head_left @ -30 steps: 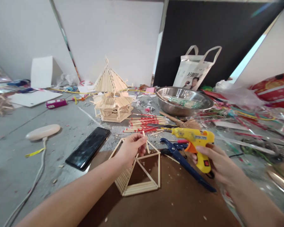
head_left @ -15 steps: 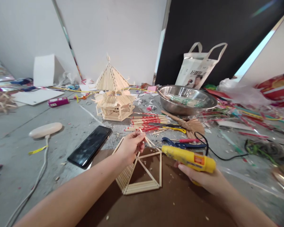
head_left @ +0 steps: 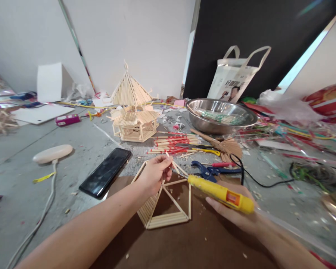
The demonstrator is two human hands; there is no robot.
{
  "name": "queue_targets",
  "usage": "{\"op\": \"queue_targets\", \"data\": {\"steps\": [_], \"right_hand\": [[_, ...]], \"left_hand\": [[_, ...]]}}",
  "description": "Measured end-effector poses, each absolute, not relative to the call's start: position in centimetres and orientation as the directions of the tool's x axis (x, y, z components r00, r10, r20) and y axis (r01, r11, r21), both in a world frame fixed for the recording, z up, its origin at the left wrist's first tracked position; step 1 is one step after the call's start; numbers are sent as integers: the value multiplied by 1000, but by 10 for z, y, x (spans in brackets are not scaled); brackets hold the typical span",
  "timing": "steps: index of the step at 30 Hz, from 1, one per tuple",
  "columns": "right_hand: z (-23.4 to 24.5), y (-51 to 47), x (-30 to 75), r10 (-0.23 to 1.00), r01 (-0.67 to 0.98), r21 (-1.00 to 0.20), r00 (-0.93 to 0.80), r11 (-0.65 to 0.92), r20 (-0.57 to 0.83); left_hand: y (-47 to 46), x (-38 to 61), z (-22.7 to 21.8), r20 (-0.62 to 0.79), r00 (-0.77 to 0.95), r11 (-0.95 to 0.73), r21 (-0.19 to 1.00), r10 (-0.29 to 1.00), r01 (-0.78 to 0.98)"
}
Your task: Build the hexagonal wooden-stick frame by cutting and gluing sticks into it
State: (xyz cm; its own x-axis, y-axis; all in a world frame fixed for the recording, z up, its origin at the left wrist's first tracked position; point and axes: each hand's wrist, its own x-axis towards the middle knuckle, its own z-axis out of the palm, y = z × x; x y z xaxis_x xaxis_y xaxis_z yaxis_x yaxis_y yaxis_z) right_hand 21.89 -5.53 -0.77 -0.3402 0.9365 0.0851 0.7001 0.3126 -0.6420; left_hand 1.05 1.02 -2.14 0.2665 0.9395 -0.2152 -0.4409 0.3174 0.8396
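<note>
Centre frame: left hand (head_left: 154,173) pinches a stick (head_left: 171,162) atop the pyramid frame (head_left: 168,220); right hand (head_left: 233,216), fingers wrapped, aims glue gun (head_left: 221,192) there. Likely gluing; steadiness needed.

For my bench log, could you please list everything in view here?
frame: one, pale wood, on brown board
stick: one, pale, above frame
glue gun: one, yellow, nozzle near frame
phone: one, black, left of frame
model house: one, pale wood, behind phone
loose sticks: many, red-banded, before model house
bowl: one, steel, right rear
bag: one, white, behind bowl
cutters: one, blue-handled, behind glue gun
left hand: pinching stick
right hand: holding glue gun
</note>
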Motion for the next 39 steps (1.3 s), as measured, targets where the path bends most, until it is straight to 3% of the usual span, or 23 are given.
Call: {"op": "queue_targets", "data": {"steps": [39], "right_hand": [[-10,-54,220,937,713,-626,-337,316,90]], "left_hand": [[9,13,-18,-221,277,328,837,935,-438]]}}
